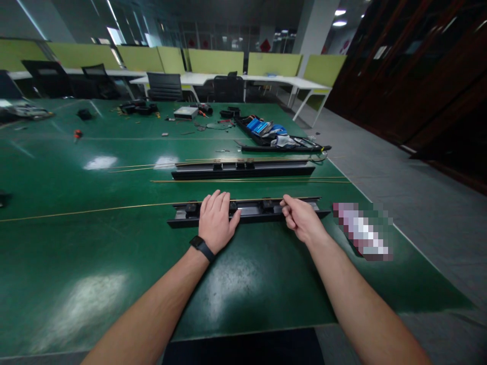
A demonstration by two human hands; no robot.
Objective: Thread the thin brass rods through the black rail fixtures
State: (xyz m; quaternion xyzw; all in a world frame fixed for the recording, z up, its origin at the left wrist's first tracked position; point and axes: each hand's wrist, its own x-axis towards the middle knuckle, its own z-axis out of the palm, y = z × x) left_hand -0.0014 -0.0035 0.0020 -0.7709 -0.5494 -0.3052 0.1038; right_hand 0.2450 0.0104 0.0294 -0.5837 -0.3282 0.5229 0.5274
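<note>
A long black channel-shaped rail with a silvery inside lies crosswise in front of me, and black blocks sit in it. Along its far edge runs a thin brass-coloured rod, which stretches far out to the left. My left hand, with a dark watch on the wrist, rests flat over the rail's left part, fingers stretched out. At the right part, my right hand is closed in a pinch on the rod; its fingertips partly cover the contact.
A second black rail lies farther back, with more thin rods near it. Beyond it are a black tray of blue and white items and scattered small parts. A pixelated object lies right, near the green table's edge.
</note>
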